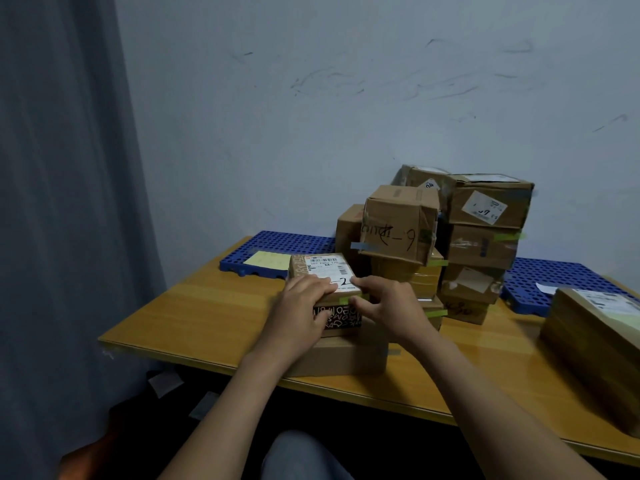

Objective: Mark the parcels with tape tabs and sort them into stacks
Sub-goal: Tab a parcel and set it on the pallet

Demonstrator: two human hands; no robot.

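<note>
Here we read the writing first: the small brown cardboard parcel (298,269) on top of the near stack carries a white shipping label (329,271) with a barcode and a handwritten "–2", its printed digits too blurred to trust. Under it sits a black box with white scrawled lettering (343,318), and under that a plain brown carton (346,358), all on the yellow wooden table (207,306). Behind, a tilted brown carton (398,223) is marked "–9" in black pen. Our left hand (304,303) lies over the parcel's top, fingers gently bent on the label, thumb down against the black box. Our right hand (384,303) meets the parcel's right front corner, one fingertip on top, the others bent at the green tape tab (346,300); whether it pinches or only presses we cannot tell. The two hands are close together, not touching
</note>
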